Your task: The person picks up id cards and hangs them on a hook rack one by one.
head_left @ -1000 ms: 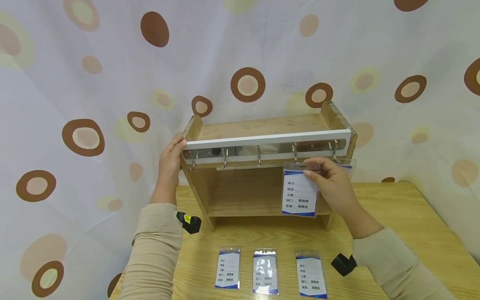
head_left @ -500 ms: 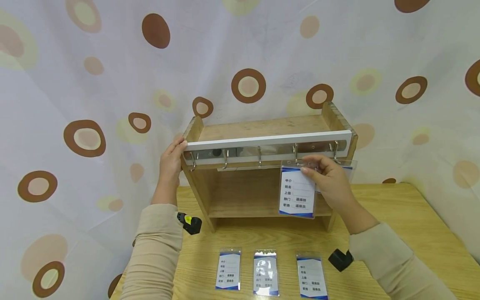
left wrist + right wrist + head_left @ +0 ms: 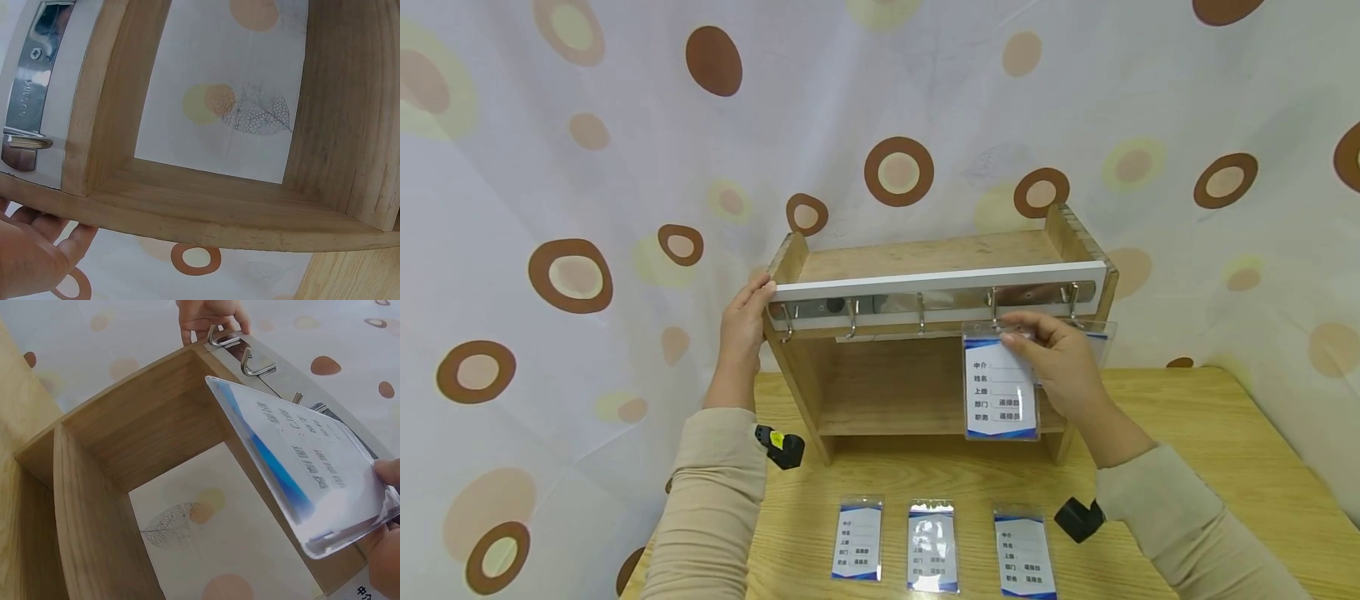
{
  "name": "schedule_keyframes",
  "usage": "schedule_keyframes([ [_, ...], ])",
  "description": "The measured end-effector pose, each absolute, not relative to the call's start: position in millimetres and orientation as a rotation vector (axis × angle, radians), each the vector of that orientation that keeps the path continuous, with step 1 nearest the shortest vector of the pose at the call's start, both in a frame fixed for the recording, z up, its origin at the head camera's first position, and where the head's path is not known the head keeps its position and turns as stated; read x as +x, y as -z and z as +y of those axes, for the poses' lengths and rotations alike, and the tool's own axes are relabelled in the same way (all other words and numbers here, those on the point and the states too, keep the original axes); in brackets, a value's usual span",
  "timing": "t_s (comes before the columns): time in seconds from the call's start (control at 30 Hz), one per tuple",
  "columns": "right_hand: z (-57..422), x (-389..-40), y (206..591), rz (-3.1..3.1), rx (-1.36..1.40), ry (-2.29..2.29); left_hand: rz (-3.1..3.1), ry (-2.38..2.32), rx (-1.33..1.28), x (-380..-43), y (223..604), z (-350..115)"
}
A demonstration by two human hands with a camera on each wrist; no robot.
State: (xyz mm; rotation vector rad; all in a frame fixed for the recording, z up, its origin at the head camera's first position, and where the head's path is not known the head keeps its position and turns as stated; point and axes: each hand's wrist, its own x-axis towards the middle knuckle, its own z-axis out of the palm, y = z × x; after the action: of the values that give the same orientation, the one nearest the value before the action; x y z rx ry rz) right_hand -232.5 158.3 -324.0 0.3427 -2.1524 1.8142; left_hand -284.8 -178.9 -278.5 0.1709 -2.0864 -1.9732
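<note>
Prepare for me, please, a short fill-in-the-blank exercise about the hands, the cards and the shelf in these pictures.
1. The white rail bears ____ metal hooks.
2. In the head view, the card pinched by the right hand shows below the ____ hook from the left.
3. In that view, the left hand touches the ____ end of the wooden shelf.
4. On the table, ____ other cards lie in a row.

Missing words: five; fourth; left; three.

The badge (image 3: pixel 998 387) in the right hand (image 3: pixel 1062 360) hangs straighter than before.
</note>
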Motion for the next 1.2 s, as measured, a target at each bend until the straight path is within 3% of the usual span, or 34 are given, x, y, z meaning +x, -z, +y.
schedule_keyframes([
  [1.2, 153, -241, 332, -2.031, 0.376, -1.767, -2.109, 1.960, 0.183, -284, 277, -178],
])
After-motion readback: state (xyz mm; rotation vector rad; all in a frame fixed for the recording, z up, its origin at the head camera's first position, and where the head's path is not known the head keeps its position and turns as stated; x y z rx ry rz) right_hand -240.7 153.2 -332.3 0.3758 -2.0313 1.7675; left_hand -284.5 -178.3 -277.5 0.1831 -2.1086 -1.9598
